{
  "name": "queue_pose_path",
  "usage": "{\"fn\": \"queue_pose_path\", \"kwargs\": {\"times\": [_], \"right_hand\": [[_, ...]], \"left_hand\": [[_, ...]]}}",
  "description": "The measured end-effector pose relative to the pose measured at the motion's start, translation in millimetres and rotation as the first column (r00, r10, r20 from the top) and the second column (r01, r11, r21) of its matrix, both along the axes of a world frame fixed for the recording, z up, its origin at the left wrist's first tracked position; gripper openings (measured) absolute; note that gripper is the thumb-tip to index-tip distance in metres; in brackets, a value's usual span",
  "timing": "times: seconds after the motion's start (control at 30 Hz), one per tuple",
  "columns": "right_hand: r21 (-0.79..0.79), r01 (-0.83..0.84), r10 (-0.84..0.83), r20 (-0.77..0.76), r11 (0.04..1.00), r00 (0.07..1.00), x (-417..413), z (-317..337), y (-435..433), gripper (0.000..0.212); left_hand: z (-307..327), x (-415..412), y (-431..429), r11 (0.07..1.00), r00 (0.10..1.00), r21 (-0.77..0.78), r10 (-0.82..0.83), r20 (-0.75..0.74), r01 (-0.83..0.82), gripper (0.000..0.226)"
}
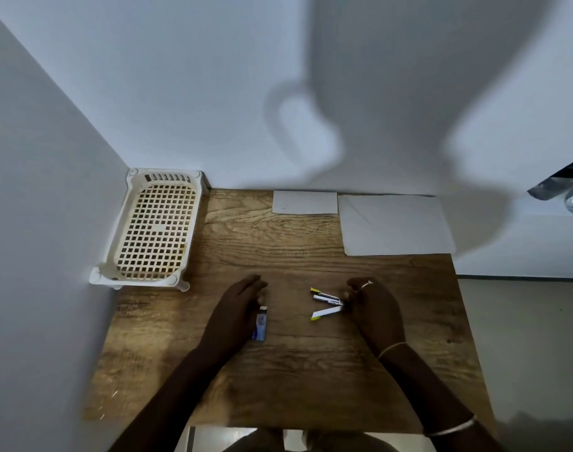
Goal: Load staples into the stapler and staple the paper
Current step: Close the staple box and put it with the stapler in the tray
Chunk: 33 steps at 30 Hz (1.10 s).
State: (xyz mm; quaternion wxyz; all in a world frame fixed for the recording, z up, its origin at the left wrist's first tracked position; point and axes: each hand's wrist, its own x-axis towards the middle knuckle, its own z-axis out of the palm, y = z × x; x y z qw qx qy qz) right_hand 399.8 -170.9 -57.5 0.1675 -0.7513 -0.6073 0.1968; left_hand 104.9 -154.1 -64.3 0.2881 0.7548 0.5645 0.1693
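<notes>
Wooden surface (278, 370) set into a corner between white walls. Cream plastic lattice basket (138, 282) at the far left corner, against the left wall, nothing visible inside. Larger sheet of white paper (395, 226) lies flat at the far right, reaching the surface's right edge. Smaller white sheet (304, 202) lies just left of it along the back wall; the two sit edge to edge, overlap not discernible. Both forearms come in from the near edge. Left hand (236, 305) lies low over the middle of the surface, fingers fairly straight and held together, holding nothing; its thumb tip is at the far end of the staple box, contact not discernible. Right hand (376, 308), a ring on one finger and thin bangles on the wrist and forearm, has its fingers curled in and pinched on the hinge end of the stapler (327, 303). The stapler is near mid-surface, between the two hands, swung open in a V with its yellow-tipped arms pointing left and the metal magazine exposed between them. Blue staple box (260, 324) lies flat just right of the left hand, well apart from the stapler.
</notes>
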Motion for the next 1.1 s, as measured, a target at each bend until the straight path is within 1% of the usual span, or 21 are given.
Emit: {"fn": "queue_pose_path", "kwargs": {"times": [0.07, 0.13, 0.2, 0.3, 0.37, 0.5, 0.6, 0.7, 0.8, 0.87, 0.97, 1.1], "right_hand": [[-0.025, 0.036, -0.035, 0.004, 0.999, 0.999, 2.0, -2.8, -16.5, 0.021], [-0.064, 0.048, -0.047, 0.009, 0.997, 0.999, 1.4, -4.1, -28.0, 0.011], [-0.108, 0.039, -0.036, 0.031, 0.993, 0.999, -0.6, -5.1, -34.6, 0.003], [-0.130, 0.063, -0.054, 0.069, 0.990, 0.996, -5.7, -8.7, -38.4, 0.008], [-0.115, 0.087, -0.079, 0.079, 0.990, 0.994, -8.2, -10.0, -37.5, 0.005], [-0.086, 0.117, -0.109, 0.102, 0.989, 0.989, -9.1, -10.1, -35.3, 0.012], [-0.093, 0.162, -0.156, 0.075, 0.982, 0.985, -11.0, -7.0, -34.2, 0.013], [-0.097, 0.221, -0.218, 0.043, 0.970, 0.975, -14.1, -1.6, -33.8, 0.009], [-0.098, 0.214, -0.212, 0.034, 0.972, 0.977, -16.0, 1.7, -35.1, 0.005], [-0.119, 0.197, -0.199, -0.008, 0.973, 0.980, -14.0, 3.1, -35.9, 0.004], [-0.170, 0.180, -0.189, -0.039, 0.969, 0.981, -10.3, 2.7, -39.1, 0.017], [-0.210, 0.243, -0.264, -0.078, 0.947, 0.961, -8.5, -0.8, -42.0, 0.021]], "left_hand": [[-0.6, -6.1, -13.4, 1.000, 1.000, 0.001, 0.001, 0.017, -0.001, 0.048], [-0.2, -11.2, -23.7, 1.000, 0.999, -0.019, 0.019, 0.040, -0.019, 0.050], [-0.1, -14.6, -30.3, 0.999, 0.999, -0.042, 0.029, 0.040, -0.027, 0.058], [-0.2, -17.8, -37.5, 0.997, 1.000, -0.074, -0.019, -0.006, 0.019, 0.077], [-0.1, -19.6, -39.6, 0.996, 0.999, -0.085, -0.033, -0.019, 0.031, 0.082], [-0.4, -21.6, -39.4, 0.997, 0.998, -0.062, -0.054, -0.036, 0.052, 0.078], [-1.6, -20.0, -38.8, 0.997, 0.997, -0.056, -0.057, -0.047, 0.055, 0.079], [-4.2, -19.6, -38.3, 0.996, 0.998, -0.071, -0.053, -0.044, 0.050, 0.085], [-8.9, -21.5, -40.1, 0.996, 1.000, -0.092, -0.024, -0.018, 0.022, 0.090], [-12.4, -23.0, -41.8, 0.994, 1.000, -0.105, 0.008, -0.006, -0.009, 0.092], [-18.5, -24.6, -44.5, 0.993, 1.000, -0.116, 0.020, -0.022, -0.022, 0.095], [-24.5, -26.8, -45.8, 0.993, 0.999, -0.117, 0.021, -0.041, -0.026, 0.094]]}}
